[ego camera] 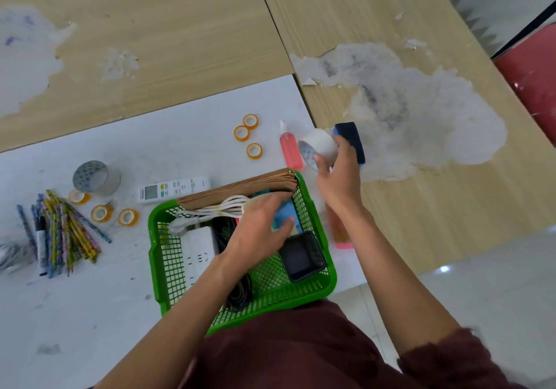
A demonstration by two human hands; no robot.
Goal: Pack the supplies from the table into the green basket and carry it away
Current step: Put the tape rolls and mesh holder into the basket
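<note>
Gripping a white tape roll in curled fingers, R hand sits right of centre frame, just up-right of the top-right corner of the green basket. A blue block is tucked behind the same fingers; held or only touched, can't tell. So the drop spot lies down-left of R hand, close by, and the roll's hollow core faces lower left, approx. at the basket. L hand is inside the basket, fingers straight, flat on the contents, grasping nothing. Basket: rigid plastic mesh, centre-bottom, at table edge. Roll: matte, papery, printed inner ring. Block looks foam/felt, prob. squashy. Brown paper bags stand along basket's upper wall.
</note>
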